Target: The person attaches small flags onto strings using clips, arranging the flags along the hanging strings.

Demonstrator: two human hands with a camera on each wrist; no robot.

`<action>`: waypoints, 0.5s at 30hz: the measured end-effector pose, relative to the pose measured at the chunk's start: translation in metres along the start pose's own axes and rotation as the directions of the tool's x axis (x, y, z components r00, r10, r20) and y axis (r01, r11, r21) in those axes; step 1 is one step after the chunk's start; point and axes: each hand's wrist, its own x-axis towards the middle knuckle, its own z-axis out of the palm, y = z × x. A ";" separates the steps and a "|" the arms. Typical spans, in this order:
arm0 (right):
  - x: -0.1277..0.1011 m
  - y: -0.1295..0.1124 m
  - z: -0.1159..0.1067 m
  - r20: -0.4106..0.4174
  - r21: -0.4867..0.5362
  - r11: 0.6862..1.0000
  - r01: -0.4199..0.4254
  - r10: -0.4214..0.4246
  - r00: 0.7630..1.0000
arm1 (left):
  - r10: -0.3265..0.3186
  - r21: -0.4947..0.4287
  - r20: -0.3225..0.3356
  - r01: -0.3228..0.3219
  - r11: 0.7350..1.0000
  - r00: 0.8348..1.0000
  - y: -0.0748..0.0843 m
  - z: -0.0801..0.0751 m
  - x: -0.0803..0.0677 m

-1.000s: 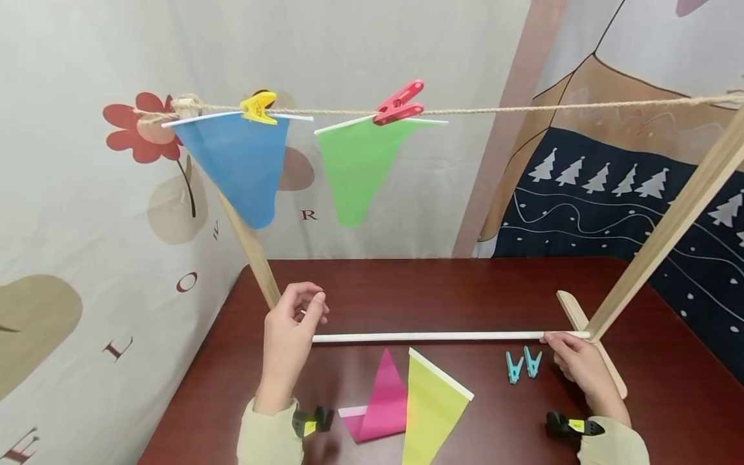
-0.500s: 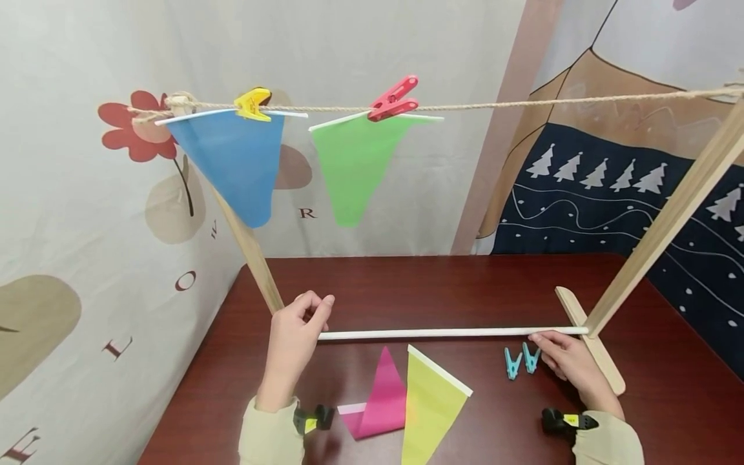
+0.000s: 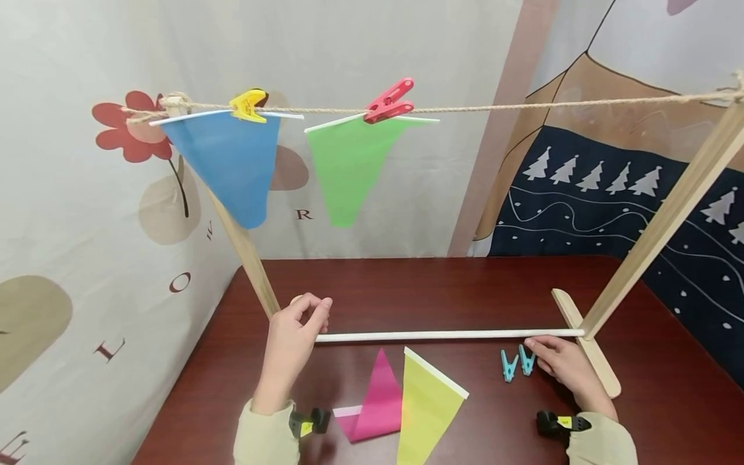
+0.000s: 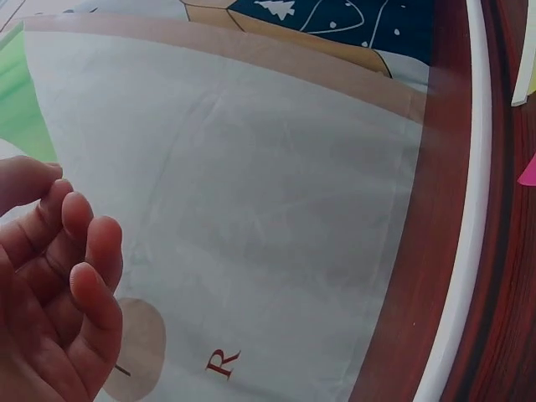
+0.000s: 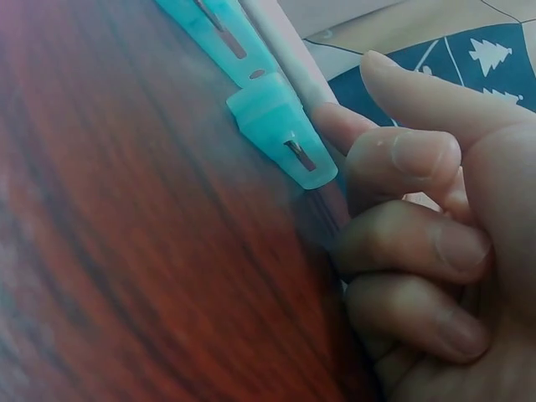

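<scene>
So on the twine line, a blue triangular pennant (image 3: pixel 223 161) hangs at about 10 o'clock under a yellow plastic clothespin (image 3: pixel 248 104), and a green triangular pennant (image 3: pixel 347 165) at 12 under a red plastic clothespin (image 3: pixel 389 101). Two up, by my count.

On the dark wooden table (image 3: pixel 407 290), the left hand (image 3: pixel 293 336) sits at the left end of the long white rod (image 3: pixel 450 334), fingers curled, pinching nothing I can see. A pink pennant (image 3: pixel 378 400) and a yellow pennant (image 3: pixel 427 410) lie at 6 o'clock, not yet hung. The right hand (image 3: pixel 564 368) has curled fingers against the rod, touching the two teal clothespins (image 3: pixel 517 363) just beside it; whether it's actually gripping, I can't tell.
</scene>
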 end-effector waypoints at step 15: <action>-0.003 -0.003 0.000 0.025 0.012 1.000 0.012 -0.012 1.000 | -0.021 0.147 0.235 -0.014 0.989 0.972 -0.013 0.013 0.001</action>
